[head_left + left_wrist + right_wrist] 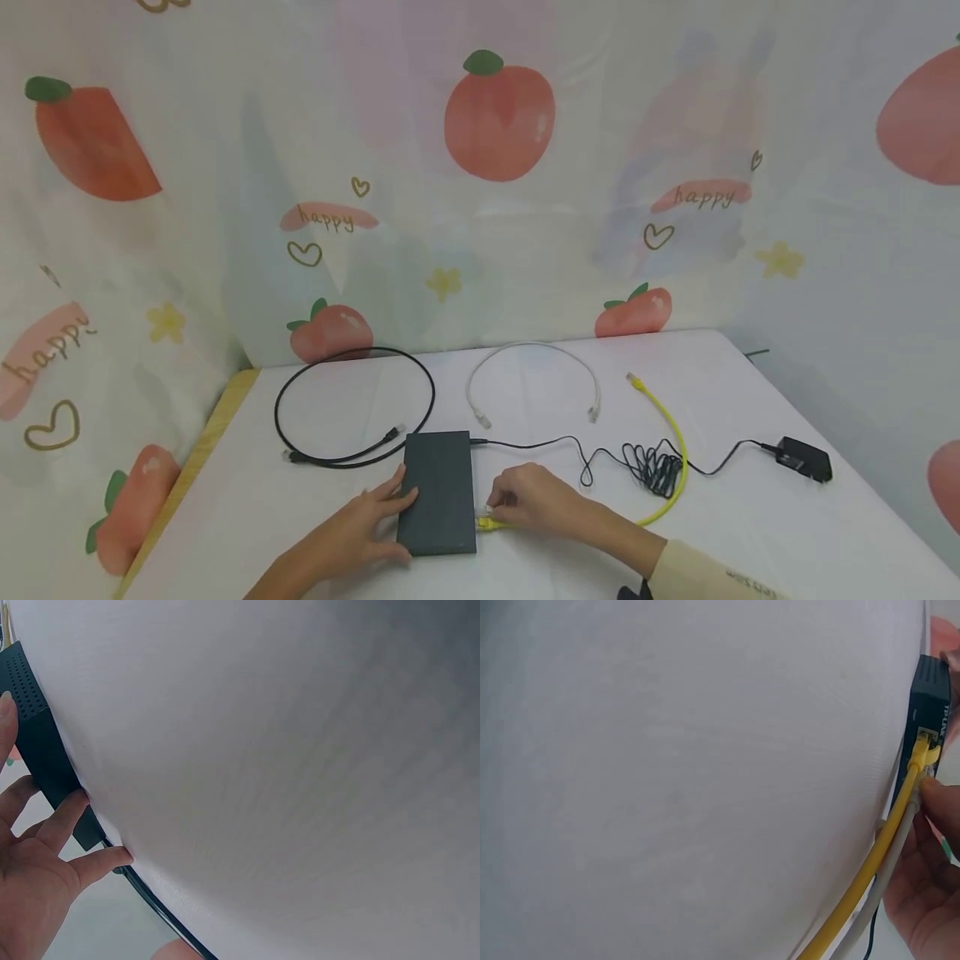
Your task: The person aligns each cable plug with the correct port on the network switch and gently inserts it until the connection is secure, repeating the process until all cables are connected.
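A dark network switch [437, 483] lies flat on the white table. My left hand [356, 533] touches its left side with spread, fairly straight fingers; one fingertip reaches onto the top, and the thumb is by the near left corner. On the opposite side, my right hand [536, 500] pinches the plug of a grey network cable [883, 881] at the port face. Right beside that plug, a yellow plug [920, 754] sits in a port. Its yellow cable [678, 446] passes under the right forearm and curves back to a free end. My fingers hide most of the grey plug.
A looped black network cable [433, 387] lies at the back left. Behind the switch is a white network cable [536, 343] with both ends loose. A thin black power lead [525, 447] runs from the switch through a bundled coil to a power adapter [802, 458] on the right.
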`<control>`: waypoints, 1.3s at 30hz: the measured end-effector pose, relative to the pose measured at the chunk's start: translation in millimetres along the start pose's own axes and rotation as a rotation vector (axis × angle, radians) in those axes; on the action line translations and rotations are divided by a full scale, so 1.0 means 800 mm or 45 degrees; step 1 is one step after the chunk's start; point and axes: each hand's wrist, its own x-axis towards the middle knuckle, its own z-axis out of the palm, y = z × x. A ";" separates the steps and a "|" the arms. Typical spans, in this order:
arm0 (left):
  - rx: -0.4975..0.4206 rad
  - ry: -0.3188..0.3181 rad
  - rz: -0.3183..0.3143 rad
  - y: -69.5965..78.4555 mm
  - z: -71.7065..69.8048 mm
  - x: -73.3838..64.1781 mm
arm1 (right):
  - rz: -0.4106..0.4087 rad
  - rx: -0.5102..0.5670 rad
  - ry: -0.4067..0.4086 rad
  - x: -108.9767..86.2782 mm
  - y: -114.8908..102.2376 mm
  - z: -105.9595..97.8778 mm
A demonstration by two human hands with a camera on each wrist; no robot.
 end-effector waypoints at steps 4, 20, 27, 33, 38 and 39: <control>0.004 0.010 0.021 0.000 -0.005 0.004 | -0.012 -0.025 0.021 0.002 0.001 -0.005; 0.021 0.027 0.038 0.004 -0.012 0.006 | -0.007 -0.017 -0.014 0.006 -0.002 -0.013; 0.014 0.027 0.031 0.003 -0.008 0.004 | -0.012 0.017 -0.007 0.006 0.002 -0.007; 0.006 0.013 0.020 0.004 -0.005 0.000 | -0.021 0.045 -0.025 0.003 0.003 -0.002; 0.000 0.008 0.016 0.006 -0.004 -0.002 | -0.013 0.055 -0.054 0.002 0.003 -0.001; -0.003 0.010 0.015 0.005 -0.004 -0.002 | -0.014 0.056 -0.058 0.002 0.003 0.000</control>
